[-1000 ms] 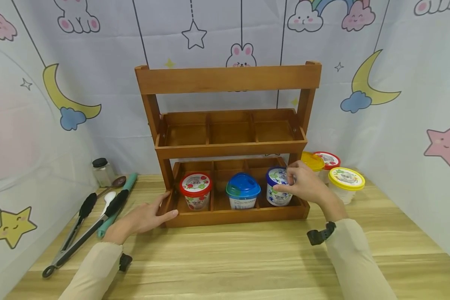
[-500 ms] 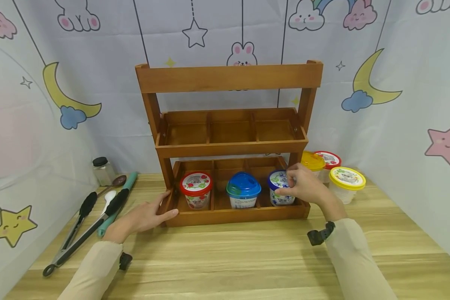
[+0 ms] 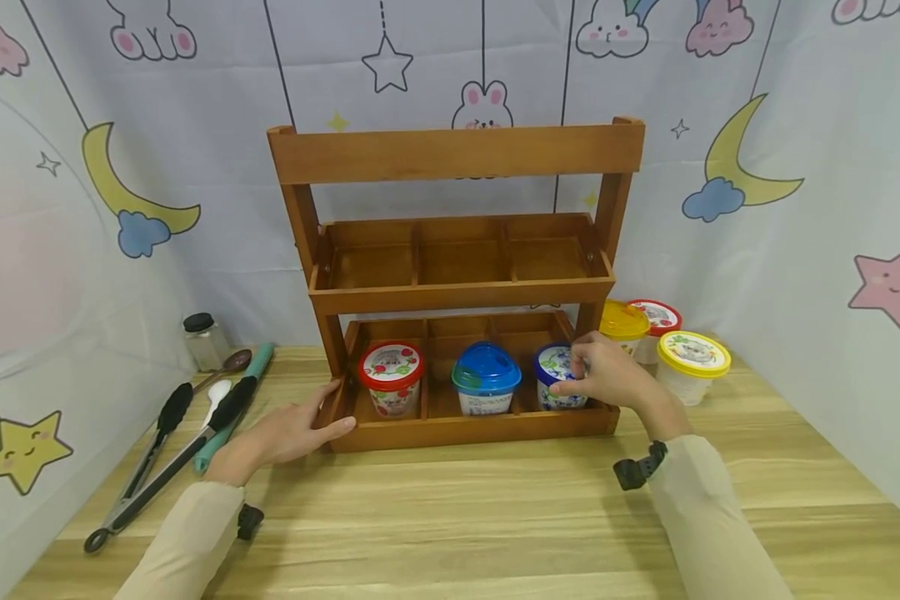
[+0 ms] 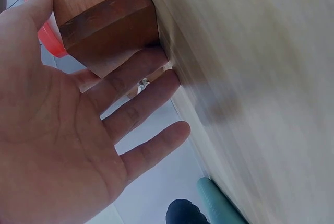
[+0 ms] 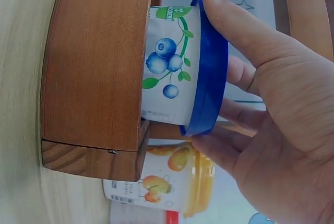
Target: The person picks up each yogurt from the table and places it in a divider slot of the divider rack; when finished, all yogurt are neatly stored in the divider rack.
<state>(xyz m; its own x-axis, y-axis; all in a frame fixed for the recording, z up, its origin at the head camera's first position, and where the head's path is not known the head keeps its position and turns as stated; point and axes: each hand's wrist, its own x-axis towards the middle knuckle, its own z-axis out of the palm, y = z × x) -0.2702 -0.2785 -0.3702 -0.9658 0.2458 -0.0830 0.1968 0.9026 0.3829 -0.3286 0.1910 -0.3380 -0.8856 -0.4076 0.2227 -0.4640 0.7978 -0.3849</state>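
1. Far left, a pair of tongs [image 3: 167,477] lies on the wooden table [image 3: 435,517].
2. The left hand [image 3: 288,433], fingers apart and fairly straight, touches the left end of a two-tier wooden rack [image 3: 465,432].
3. In the lower tier's left compartment stands a red-lidded tub [image 3: 392,379]; in the middle one, a dome-lidded blue tub [image 3: 486,379].
4. In the right compartment is the blue-lidded tub [image 3: 562,392]. It points lid up, its base-to-lid axis about vertical, its lower part screened by the rack's front board in the right wrist view.
5. The right hand [image 3: 615,371] pinches its lid rim between thumb and fingertips, the tub's body below the grip.
6. Far right, three more tubs [image 3: 692,367] stand together.
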